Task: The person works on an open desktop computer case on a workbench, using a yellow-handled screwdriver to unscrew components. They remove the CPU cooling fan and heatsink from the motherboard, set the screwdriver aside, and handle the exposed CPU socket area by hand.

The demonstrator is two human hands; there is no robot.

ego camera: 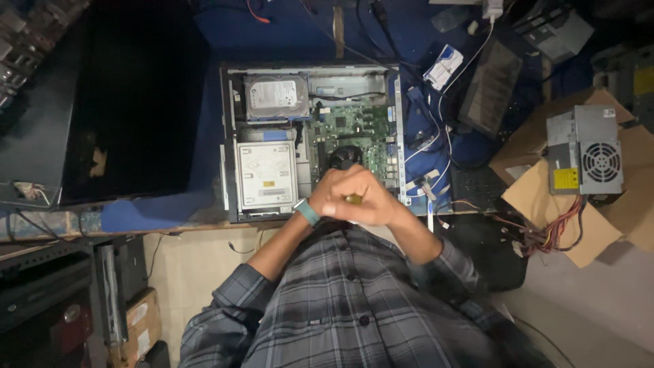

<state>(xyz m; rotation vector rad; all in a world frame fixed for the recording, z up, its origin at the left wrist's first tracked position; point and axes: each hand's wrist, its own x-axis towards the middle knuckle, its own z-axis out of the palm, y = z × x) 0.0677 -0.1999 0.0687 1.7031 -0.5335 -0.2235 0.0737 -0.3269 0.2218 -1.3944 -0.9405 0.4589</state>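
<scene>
Over the open computer case [310, 140], clasped hands [354, 194] hide a yellowish object [353, 199].

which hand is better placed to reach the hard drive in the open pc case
Left, probably. The left hand sits on the side of the clasped pair nearer the hard drive; the right hand would have to cross over.

open computer case [235, 123] crowded, cables [436, 146] cluttering right side

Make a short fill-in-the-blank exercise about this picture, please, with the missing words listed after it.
1. Both hands are clasped together over the open ____ case.
2. The band on the left wrist is ____ in colour.
3. The grey power supply rests on a ____ box.

Missing words: computer; teal; cardboard
</scene>
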